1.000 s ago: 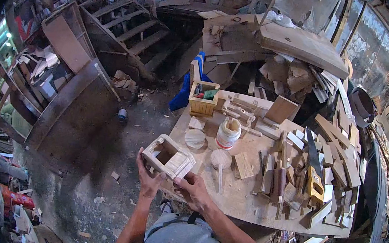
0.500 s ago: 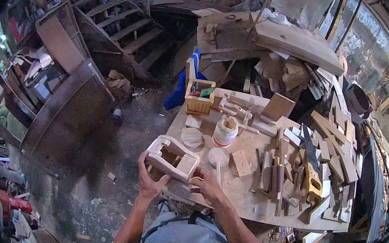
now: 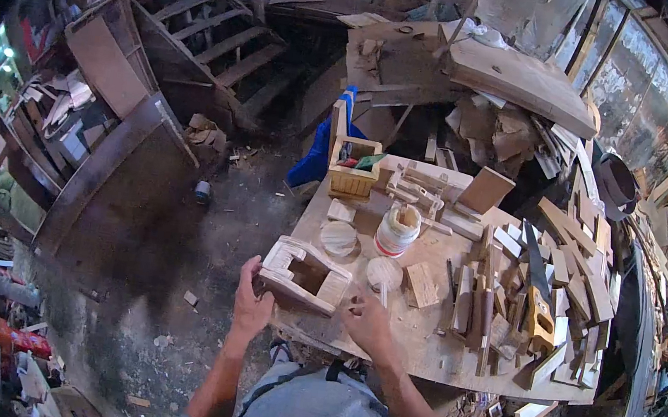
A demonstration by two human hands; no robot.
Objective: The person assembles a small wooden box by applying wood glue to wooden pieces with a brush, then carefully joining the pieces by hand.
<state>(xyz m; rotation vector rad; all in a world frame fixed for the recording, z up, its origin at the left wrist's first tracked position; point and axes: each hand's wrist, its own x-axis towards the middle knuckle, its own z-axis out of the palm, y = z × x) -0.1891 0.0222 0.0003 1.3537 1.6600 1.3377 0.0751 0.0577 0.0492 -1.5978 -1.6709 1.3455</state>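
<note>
A pale wooden box frame [image 3: 314, 299] with a square opening in its top rests at the table's near left corner. My left hand [image 3: 251, 305] is beside its left end, thumb and fingers apart. To the right of the box is my right hand [image 3: 369, 327], its fingers loosely bent and apart, with nothing visible in them. Just beyond those fingers, a thin pale stick [image 3: 383, 295] lies against a round wooden disc [image 3: 383, 273]. Behind the box sits another wooden disc [image 3: 338, 238], near an open white jar [image 3: 397, 230].
A yellow-handled handsaw [image 3: 539, 317] lies across many wood offcuts [image 3: 584, 277] on the right of the table [image 3: 417, 348]. At the back left stand a slatted wooden caddy [image 3: 353, 179] and a wooden clamp-like piece [image 3: 417, 189]. A flat wood block [image 3: 422, 286] lies mid-table.
The box frame, previously held between both hands, now rests on the table corner. My left hand has loosened from it; my right hand has moved right, towards the stick. The view has shifted slightly.
</note>
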